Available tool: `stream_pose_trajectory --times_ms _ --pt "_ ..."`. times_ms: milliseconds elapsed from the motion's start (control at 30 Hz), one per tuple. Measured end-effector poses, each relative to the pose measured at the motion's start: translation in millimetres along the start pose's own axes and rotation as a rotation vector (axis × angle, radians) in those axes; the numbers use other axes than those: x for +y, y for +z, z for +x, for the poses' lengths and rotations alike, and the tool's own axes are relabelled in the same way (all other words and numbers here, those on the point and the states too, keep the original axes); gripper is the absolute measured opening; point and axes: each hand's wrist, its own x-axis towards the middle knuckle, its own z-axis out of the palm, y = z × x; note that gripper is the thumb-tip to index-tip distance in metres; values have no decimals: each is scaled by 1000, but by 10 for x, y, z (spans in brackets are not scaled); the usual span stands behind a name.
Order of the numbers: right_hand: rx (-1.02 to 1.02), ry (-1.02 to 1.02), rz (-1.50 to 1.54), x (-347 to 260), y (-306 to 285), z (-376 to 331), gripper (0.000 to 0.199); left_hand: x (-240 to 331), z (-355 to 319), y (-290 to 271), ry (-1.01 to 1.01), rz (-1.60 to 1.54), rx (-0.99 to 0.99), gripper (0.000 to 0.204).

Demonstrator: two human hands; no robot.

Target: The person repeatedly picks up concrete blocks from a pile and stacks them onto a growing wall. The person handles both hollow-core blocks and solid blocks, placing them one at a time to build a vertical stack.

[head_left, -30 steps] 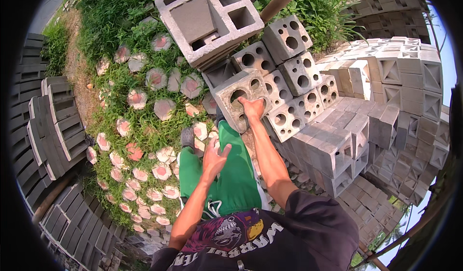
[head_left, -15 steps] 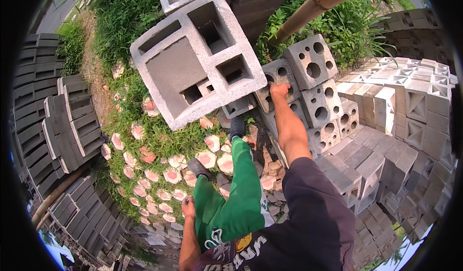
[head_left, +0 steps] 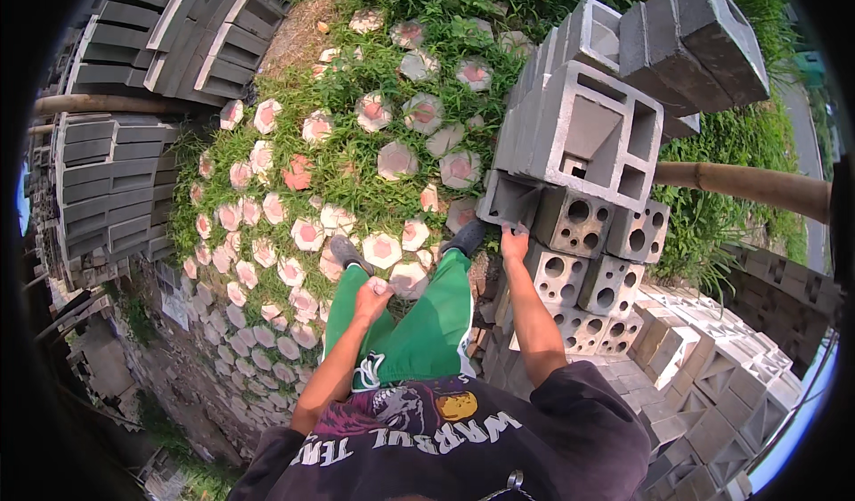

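My right hand (head_left: 514, 241) is at the lower front corner of an open-faced grey concrete block (head_left: 512, 200). Its fingers are bent and close together, and the block's edge partly hides what they grip. Just right of it is a concrete block with round holes (head_left: 573, 223). Above these, a large pale ventilation block (head_left: 595, 136) with square openings shows its face, resting on the stack. My left hand (head_left: 372, 298) hangs in front of my thigh, its fingers curled into a loose fist with nothing visible inside.
Hexagonal paving stones (head_left: 382, 250) lie in grass around my feet. More round-holed blocks (head_left: 611, 285) are stacked to the right. A bamboo pole (head_left: 748, 187) crosses at the right. Stacked grey blocks (head_left: 116, 176) stand at the left, and pale patterned blocks (head_left: 712, 350) at the lower right.
My view has swung left and away from the stack. My right hand has moved from the round-holed block to the open-faced block's corner. My left hand has come up before my thigh.
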Motion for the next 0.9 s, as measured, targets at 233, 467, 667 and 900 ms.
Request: stream_pose_trajectory --times_ms 233,467,667,900 --pt "-908 -768 -109 -1143 1681 -2900 20 -264 222 -1431 127 -127 218 36" --pt "-1251 -1139 -425 -1766 2975 -4892 19 -1396 -395 -3340 9 -401 566 43" --pt "-1540 -1272 -832 -1974 3584 -6009 31 -2545 -777 -3776 -107 -957 1017 47" --pt "-1742 -1339 -1174 -1917 4392 -6764 37 -2839 -1121 -3848 -19 -1345 1322 23"
